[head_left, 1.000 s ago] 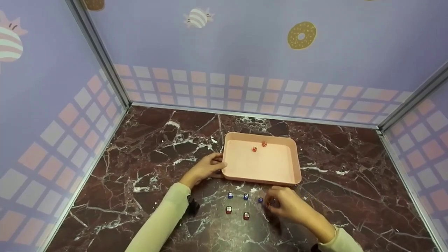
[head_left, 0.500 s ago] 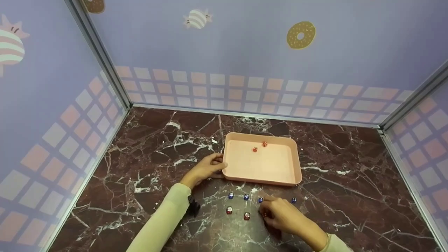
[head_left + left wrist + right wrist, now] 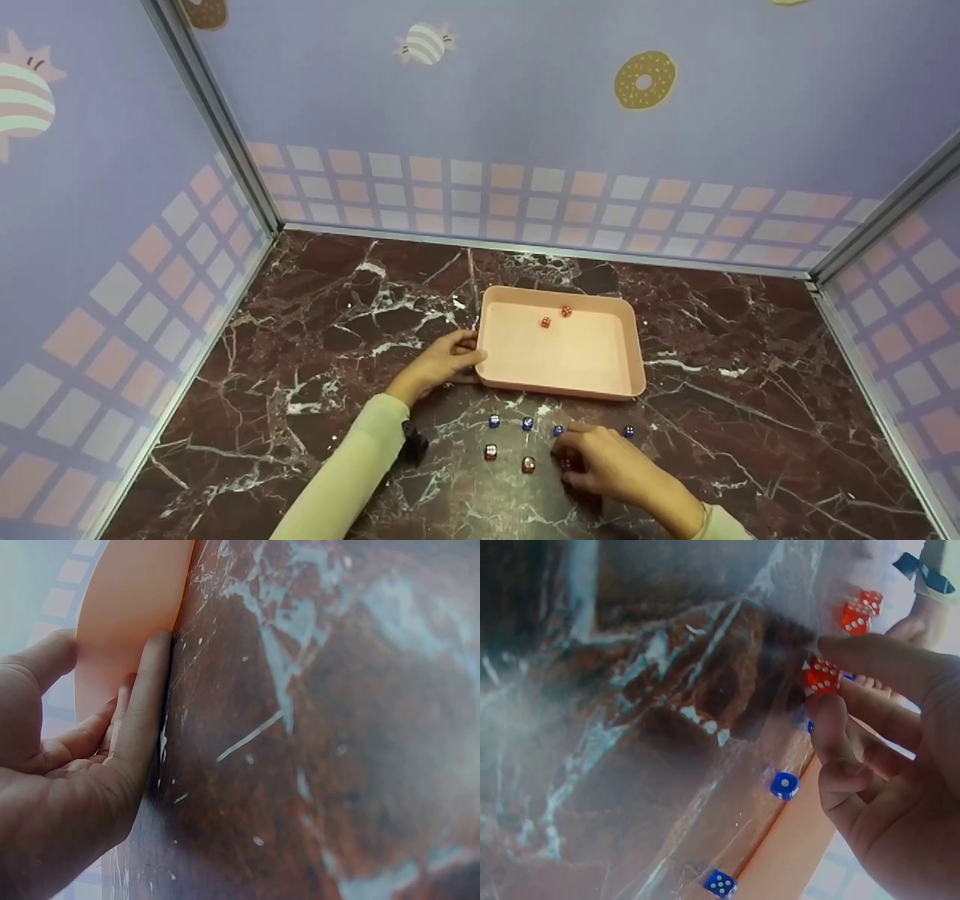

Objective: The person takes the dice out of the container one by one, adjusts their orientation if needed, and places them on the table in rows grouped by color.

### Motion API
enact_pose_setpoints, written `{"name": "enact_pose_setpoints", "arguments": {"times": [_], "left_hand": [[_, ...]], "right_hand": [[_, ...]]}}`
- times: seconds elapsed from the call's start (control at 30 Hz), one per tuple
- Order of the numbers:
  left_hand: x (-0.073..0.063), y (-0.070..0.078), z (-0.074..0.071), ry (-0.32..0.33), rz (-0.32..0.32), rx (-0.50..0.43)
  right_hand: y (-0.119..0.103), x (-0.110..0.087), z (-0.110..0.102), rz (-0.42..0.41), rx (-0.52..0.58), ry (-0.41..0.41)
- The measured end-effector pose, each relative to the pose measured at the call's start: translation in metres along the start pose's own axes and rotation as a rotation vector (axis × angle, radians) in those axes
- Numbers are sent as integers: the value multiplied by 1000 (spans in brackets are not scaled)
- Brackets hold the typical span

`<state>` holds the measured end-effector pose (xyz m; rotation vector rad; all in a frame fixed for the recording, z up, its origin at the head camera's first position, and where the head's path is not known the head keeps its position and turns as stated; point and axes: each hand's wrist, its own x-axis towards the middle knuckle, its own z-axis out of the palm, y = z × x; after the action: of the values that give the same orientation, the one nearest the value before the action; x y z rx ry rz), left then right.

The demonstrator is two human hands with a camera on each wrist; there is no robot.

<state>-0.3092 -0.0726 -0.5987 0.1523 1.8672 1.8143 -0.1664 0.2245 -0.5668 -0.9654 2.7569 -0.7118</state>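
My left hand (image 3: 442,358) holds the left side of a shallow peach tray (image 3: 562,389), its thumb at the rim and its fingers against the outer wall. In the left wrist view, one finger of the left hand (image 3: 90,765) lies along the tray's base. Between thumb and finger, my right hand (image 3: 611,461) pinches a red die (image 3: 823,677) close to the tabletop, in front of the tray. Two small red dice, one nearer (image 3: 546,322) and one farther back (image 3: 566,311), lie inside the tray.
Before the tray runs a row of several blue dice, from a left one (image 3: 494,421) to a right one (image 3: 628,432). Closer to me lie two red dice (image 3: 490,451). Patterned wall panels (image 3: 465,195) enclose the dark marbled table (image 3: 360,300).
The right hand has shifted left and toward me from the blue row's right end, uncovering the rightmost blue die, and now pinches a red die. Left hand and tray stay put.
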Motion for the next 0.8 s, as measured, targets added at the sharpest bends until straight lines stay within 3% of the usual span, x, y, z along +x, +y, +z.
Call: {"name": "enact_pose_setpoints", "arguments": {"times": [0.3, 0.5, 0.8], "left_hand": [[0, 3, 2, 0, -1, -5], [0, 2, 0, 2, 5, -17], [0, -1, 1, 5, 11, -23]], "right_hand": [[2, 16, -32, 13, 78, 33], [25, 47, -47, 4, 182, 158], [62, 94, -55, 79, 67, 281]]}}
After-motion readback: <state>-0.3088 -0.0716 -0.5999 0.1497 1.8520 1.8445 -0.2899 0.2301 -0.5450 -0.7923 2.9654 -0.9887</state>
